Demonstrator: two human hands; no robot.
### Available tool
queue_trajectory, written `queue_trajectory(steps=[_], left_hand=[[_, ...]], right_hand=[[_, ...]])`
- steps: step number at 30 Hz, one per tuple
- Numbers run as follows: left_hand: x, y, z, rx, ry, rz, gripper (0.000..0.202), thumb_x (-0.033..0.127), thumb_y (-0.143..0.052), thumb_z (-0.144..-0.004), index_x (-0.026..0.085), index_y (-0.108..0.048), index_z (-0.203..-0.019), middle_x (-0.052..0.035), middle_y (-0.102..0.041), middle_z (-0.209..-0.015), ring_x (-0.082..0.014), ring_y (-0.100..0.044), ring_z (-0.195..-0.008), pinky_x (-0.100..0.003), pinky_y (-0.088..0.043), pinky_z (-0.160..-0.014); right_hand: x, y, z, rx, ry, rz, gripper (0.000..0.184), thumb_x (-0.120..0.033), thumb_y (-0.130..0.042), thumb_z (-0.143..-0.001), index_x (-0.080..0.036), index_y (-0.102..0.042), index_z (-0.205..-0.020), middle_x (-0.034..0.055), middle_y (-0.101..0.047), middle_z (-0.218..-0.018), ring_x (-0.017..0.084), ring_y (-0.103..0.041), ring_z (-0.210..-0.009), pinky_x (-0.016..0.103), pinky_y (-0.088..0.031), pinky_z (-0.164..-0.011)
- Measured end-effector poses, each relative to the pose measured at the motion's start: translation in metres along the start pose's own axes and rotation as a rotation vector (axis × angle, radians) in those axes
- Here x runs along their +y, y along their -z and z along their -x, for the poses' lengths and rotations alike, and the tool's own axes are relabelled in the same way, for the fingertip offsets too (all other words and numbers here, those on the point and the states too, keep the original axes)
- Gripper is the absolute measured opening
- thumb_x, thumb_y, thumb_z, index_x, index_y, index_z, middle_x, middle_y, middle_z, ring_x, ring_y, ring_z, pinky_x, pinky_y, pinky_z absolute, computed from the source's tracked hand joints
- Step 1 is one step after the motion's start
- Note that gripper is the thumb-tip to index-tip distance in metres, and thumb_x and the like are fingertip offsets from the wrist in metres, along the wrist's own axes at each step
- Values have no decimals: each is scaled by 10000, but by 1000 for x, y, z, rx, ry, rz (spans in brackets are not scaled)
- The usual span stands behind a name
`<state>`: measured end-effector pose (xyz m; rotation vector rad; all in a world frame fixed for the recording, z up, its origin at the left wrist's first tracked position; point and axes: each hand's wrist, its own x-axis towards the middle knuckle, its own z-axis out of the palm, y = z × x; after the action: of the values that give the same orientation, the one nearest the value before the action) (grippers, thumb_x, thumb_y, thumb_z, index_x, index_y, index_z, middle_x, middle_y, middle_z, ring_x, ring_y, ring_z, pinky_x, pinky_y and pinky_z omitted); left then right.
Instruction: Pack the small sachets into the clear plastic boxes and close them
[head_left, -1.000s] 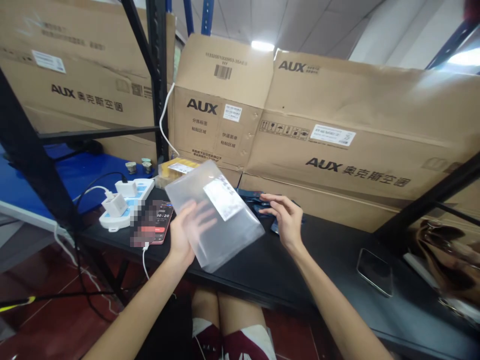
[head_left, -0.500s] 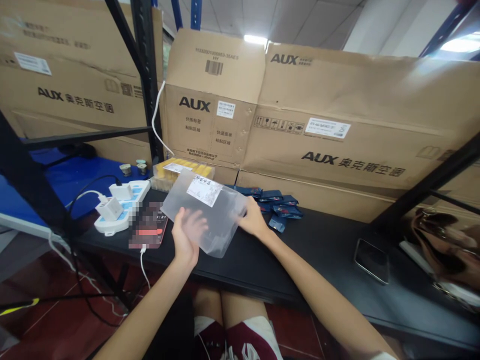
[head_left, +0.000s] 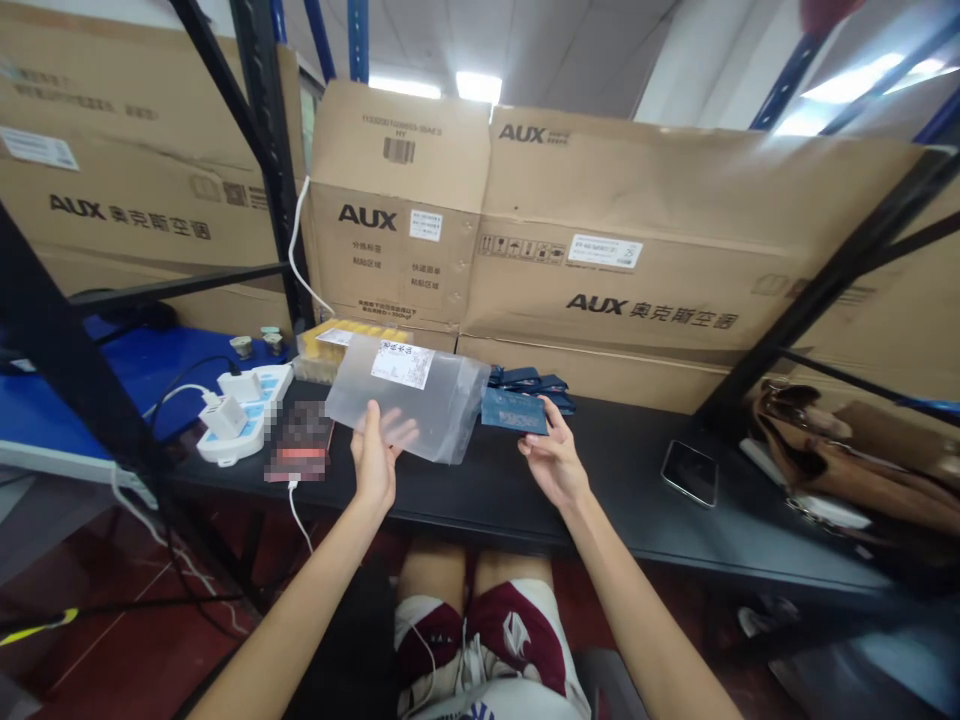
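Observation:
In my left hand (head_left: pixel 379 450) is a translucent plastic bag (head_left: pixel 427 415) with a white label (head_left: pixel 403 364) on its upper part. My thumb lies on the near side; the other fingers show blurred through the plastic. My right hand (head_left: pixel 556 455) pinches a small dark blue packet (head_left: pixel 514 412) at its right end. The packet is level, just right of the bag's edge; whether the two touch I cannot tell. Behind it, several more blue packets (head_left: pixel 551 384) lie in a pile on the black shelf (head_left: pixel 600 480).
Left of the bag lie a phone (head_left: pixel 298 440) on a white cable and a power strip (head_left: pixel 262 410) with chargers. A clear box with yellow contents (head_left: pixel 322 345) stands behind. Another phone (head_left: pixel 689 473) and a brown bag (head_left: pixel 832 440) are at right. Large cartons (head_left: pixel 637 200) wall off the back.
My right hand has let go of the bag's right edge and now holds a blue packet. The bag stays in my left hand. The camera view has shifted slightly.

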<state>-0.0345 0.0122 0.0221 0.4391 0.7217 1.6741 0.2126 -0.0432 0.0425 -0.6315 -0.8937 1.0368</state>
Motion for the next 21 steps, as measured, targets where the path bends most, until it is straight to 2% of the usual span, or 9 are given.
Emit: queue_trajectory(steps=[4,8,13,18,21], left_hand=[[-2,-3,10,-31,93,11,351,448,-725,-1023,181,-638,-1234,-155,-777,-1161,-247,-820,-860,-392,-672,-843],[-11,-15,21,-86,182,77,371,452,-761,-991,188,-648,-1224,-135,-775,-1105,-249,-817,-881,-366,-668,-823],[-27,-36,30,-165,125,9,420,475,-842,-924,194,-628,-1151,-145,-770,-1156,-246,-813,-841,-354,-653,-749],[-31,-43,37,-210,-27,-71,486,464,-912,-853,201,-595,-1111,-136,-787,-1146,-231,-794,-902,-332,-624,-777],[-31,-44,43,-240,-32,-70,493,405,-945,-817,201,-613,-1119,-122,-795,-1144,-215,-783,-971,-310,-599,-821]], right_hand=[[-9,6,5,15,69,7,725,-54,-906,-571,-344,-710,-1205,11,-696,-1357,124,-623,-815,209,-528,-558],[-17,18,13,69,173,108,727,-64,-914,-577,-347,-692,-1209,27,-666,-1438,161,-643,-893,233,-529,-576],[-26,27,14,-19,218,227,690,-131,-884,-619,-353,-683,-1240,29,-665,-1464,171,-649,-853,263,-534,-551],[-45,7,15,-46,248,245,711,-190,-896,-621,-341,-692,-1285,20,-747,-1252,126,-642,-698,267,-604,-548],[-53,-13,24,-33,248,384,654,-235,-983,-572,-270,-720,-1169,39,-774,-1163,182,-716,-761,343,-679,-613]])
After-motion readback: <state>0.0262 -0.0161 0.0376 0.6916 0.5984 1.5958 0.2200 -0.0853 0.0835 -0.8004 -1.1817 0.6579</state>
